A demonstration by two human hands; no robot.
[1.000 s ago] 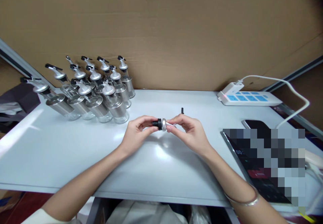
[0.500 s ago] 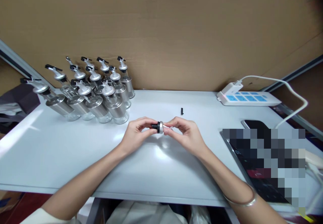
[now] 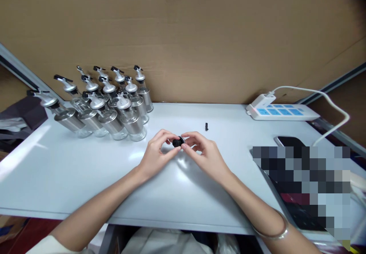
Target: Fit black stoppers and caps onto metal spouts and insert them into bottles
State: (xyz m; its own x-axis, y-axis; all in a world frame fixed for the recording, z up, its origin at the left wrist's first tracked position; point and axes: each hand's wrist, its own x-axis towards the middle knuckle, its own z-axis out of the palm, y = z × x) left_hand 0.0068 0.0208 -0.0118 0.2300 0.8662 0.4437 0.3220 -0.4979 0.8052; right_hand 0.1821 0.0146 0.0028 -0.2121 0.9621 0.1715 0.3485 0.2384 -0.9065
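Between my hands, above the middle of the table, is a pourer stopper [image 3: 176, 143] with a ribbed black plug and a silver collar. My left hand [image 3: 158, 153] pinches its black end between thumb and fingers. On the other side, my right hand [image 3: 203, 151] grips the silver collar with thumb and fingertips, which hide the spout. Just beyond my hands, a small black cap piece [image 3: 206, 127] lies on the table.
Several glass and steel oil bottles [image 3: 133, 122] with pourers stand at the back left of the white table [image 3: 177, 200]. A power strip [image 3: 286, 111] with a plugged-in charger lies at the back right. A phone [image 3: 290, 141] and a blurred-out dark device lie at the right.
The stopper has turned so its black plug points more toward me and the spout is now hidden. My right hand's grip has shifted from the spout onto the collar.
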